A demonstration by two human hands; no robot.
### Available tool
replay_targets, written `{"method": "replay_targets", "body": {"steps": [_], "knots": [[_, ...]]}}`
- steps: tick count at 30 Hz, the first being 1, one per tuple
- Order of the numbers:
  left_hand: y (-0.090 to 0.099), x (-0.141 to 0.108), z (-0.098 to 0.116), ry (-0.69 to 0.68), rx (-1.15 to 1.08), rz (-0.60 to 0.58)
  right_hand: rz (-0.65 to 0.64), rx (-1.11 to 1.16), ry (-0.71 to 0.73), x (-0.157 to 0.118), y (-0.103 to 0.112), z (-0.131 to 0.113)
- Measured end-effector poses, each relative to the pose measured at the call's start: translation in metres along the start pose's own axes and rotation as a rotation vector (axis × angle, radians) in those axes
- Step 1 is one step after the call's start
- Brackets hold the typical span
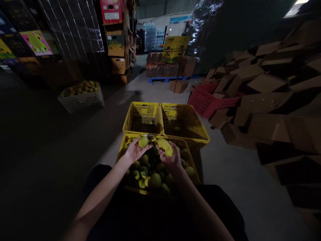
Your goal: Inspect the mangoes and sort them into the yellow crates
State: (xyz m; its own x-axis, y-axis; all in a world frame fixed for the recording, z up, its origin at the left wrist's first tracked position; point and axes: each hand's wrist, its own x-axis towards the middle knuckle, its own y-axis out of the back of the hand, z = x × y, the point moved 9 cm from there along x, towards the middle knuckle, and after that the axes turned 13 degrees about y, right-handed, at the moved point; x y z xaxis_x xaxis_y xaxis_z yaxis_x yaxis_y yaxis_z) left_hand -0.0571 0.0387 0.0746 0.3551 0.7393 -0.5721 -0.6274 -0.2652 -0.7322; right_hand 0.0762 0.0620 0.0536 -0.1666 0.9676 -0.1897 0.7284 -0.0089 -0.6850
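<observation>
Left hand (135,151) is cradling a round green fruit (143,142) above the full crate (193,167) — right hand (172,158) is grasping a longer yellow one (165,147); gentle, loose fingers should be preventing bruises.

You have open air above the two rear yellow crates, the left one (142,118) and the right one (184,122), with their raised rims and the shared wall line between them in the way of any low sideways pass. Bare floor (100,134) lies open to the left, while the red crate (204,100) and heaped cardboard boxes (265,100) block the far right.
</observation>
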Motion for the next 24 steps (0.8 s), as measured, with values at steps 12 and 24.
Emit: {"method": "replay_targets", "body": {"steps": [12,24], "knots": [[0.003,0.009,-0.013,0.060,-0.084,-0.035,0.336,0.182,-0.037,-0.007,0.027,0.001],[-0.011,0.006,-0.011,0.034,-0.082,-0.115,0.111,0.044,0.117,-0.002,0.015,-0.018]]}}
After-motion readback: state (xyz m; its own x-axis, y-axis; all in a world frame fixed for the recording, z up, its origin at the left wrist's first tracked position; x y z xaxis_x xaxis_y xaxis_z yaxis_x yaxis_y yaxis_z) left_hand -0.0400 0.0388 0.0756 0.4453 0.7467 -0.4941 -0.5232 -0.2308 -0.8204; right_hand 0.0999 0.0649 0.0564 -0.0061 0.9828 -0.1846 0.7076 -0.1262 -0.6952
